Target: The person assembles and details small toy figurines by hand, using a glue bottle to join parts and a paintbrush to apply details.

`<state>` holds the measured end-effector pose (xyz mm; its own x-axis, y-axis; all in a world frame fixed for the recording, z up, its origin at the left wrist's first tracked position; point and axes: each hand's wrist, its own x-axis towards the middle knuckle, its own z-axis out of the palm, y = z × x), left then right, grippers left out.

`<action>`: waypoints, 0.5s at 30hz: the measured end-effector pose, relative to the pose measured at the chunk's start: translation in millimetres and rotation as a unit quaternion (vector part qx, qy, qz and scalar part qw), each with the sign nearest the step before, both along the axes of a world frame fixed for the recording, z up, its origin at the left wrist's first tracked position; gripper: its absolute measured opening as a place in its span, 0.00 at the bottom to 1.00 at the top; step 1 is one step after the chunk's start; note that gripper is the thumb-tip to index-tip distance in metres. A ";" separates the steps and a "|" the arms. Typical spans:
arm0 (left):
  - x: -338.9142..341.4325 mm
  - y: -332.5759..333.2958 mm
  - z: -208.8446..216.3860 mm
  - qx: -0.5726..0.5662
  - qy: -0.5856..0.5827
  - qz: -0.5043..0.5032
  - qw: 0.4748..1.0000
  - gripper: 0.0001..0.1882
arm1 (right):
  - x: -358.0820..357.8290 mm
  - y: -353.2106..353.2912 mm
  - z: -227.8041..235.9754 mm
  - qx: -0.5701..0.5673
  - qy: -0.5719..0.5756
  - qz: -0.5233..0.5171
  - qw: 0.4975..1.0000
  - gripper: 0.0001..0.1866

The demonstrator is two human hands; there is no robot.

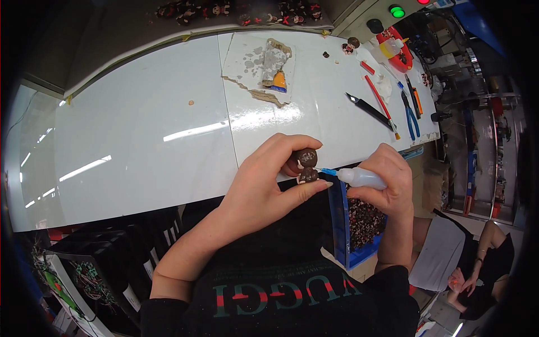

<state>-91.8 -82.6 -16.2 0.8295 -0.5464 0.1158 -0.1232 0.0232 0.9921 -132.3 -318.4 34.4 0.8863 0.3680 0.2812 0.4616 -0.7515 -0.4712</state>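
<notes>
Between the thumb and fingers of my left hand (264, 174) is a small dark brown figurine (307, 158) with a round head and a smaller body. My right hand (390, 178) is closed round a translucent squeeze bottle (364, 178) with a blue needle tip (327, 171). The thin needle reaches the figurine near the joint of head and body; whether it touches is too small to tell. Both hands are in front of my body, at the near edge of the white table (140, 140).
A blue crate (338, 224) of small brown parts stands below my right hand. On the table lie a craft knife (370, 112), blue-handled pliers (410, 115), a red brush (379, 95) and a stained board (252, 62). Black racks (106, 269) stand at left. Another person (477, 264) sits at lower right.
</notes>
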 end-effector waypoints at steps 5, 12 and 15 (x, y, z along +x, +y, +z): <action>-1.2 -1.6 0.1 -0.012 0.025 0.007 1.000 0.25 | -1.9 -0.8 -4.6 0.008 0.006 0.005 1.000 0.23; -0.4 -8.3 4.4 -0.025 0.020 0.014 0.999 0.25 | -2.5 -9.0 -1.3 0.018 0.016 0.001 1.000 0.23; -0.8 -11.8 13.4 -0.032 0.017 0.042 0.998 0.25 | 4.7 -18.6 1.8 0.052 0.024 0.012 0.998 0.23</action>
